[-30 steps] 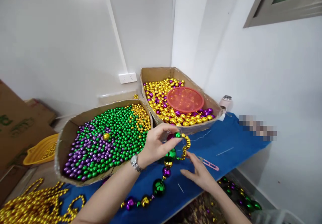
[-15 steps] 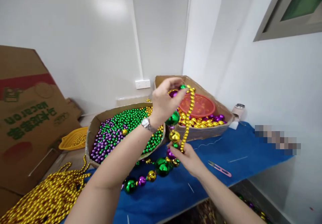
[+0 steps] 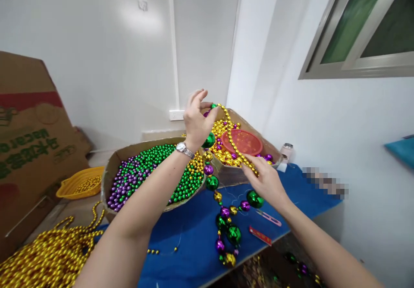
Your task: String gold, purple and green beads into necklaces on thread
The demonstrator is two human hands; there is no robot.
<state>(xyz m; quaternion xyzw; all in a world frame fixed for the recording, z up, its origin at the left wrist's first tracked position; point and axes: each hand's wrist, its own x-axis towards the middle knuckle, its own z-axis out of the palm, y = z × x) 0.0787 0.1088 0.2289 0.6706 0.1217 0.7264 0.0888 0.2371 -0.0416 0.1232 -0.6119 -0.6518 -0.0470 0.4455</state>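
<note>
My left hand, with a watch on the wrist, is raised and pinches the upper end of a bead string near a small green bead. From there a gold bead strand curves down to my right hand, whose fingers close on it. A string of large green, purple and gold beads hangs below my left hand and loops over the blue cloth, with a big green bead just under my right hand.
A box of green and purple beads stands left; behind, another box holds a red basket. Gold strands lie front left. Pink snips and a red object lie near the table edge.
My right hand has moved right and up, away from the large beads, along the gold strand. The large-bead string now hangs lower and further right. The view has shifted, showing the red object.
</note>
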